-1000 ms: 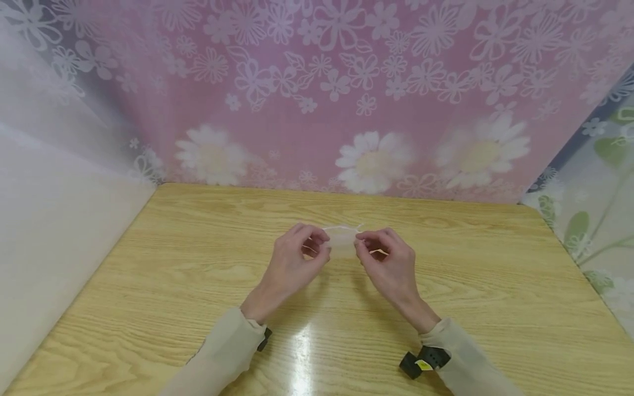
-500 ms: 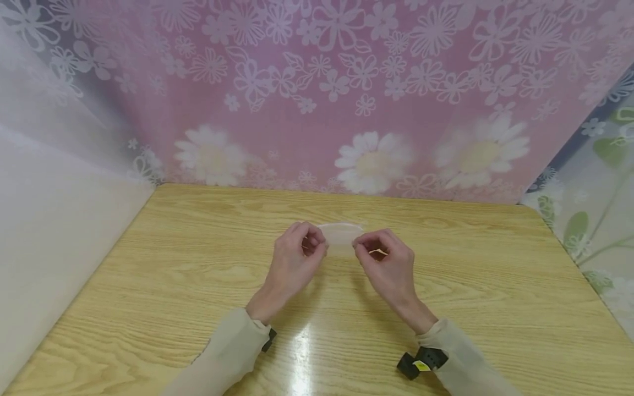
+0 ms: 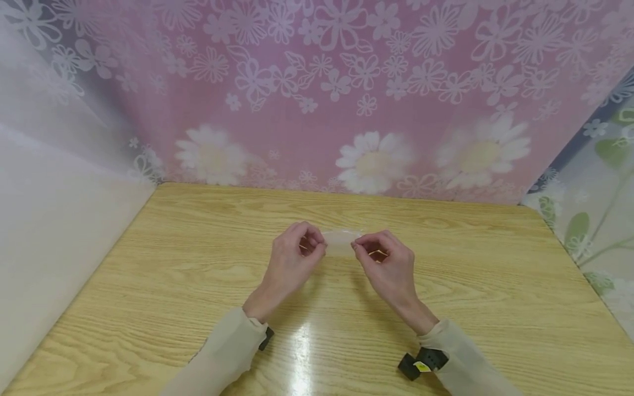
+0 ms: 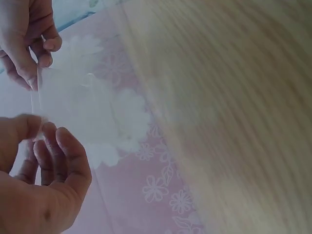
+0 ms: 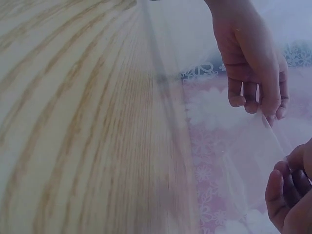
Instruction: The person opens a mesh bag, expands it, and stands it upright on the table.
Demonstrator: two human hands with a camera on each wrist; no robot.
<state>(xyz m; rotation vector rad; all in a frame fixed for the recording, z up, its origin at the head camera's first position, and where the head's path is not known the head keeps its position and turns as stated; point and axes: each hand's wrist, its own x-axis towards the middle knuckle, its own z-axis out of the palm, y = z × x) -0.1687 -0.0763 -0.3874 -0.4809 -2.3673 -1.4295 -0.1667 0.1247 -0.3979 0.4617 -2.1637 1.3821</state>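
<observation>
A small, see-through plastic bag point(image 3: 339, 242) is stretched between both hands above the wooden table. My left hand point(image 3: 287, 261) pinches one corner with thumb and forefinger; my right hand point(image 3: 393, 264) pinches the opposite corner the same way. In the left wrist view the bag point(image 4: 80, 105) hangs from the pinched edge, where two thin layers show slightly apart. From the right wrist the clear bag point(image 5: 253, 161) is faint against the pink cloth, its held edge running between the two sets of fingertips. The other fingers of each hand curl loosely.
The wood-grain table point(image 3: 198, 275) carries a bright light reflection near its front. A pink flowered curtain point(image 3: 297, 137) stands behind it, with a whitish sheet point(image 3: 64, 209) on the left and a leaf-patterned one point(image 3: 594, 220) on the right. Black straps point(image 3: 431, 358) sit at the wrists.
The bag's far edge rose and spread into an arc, then dipped a little. Both hands keep their pinch and have barely moved, drawing very slightly closer together.
</observation>
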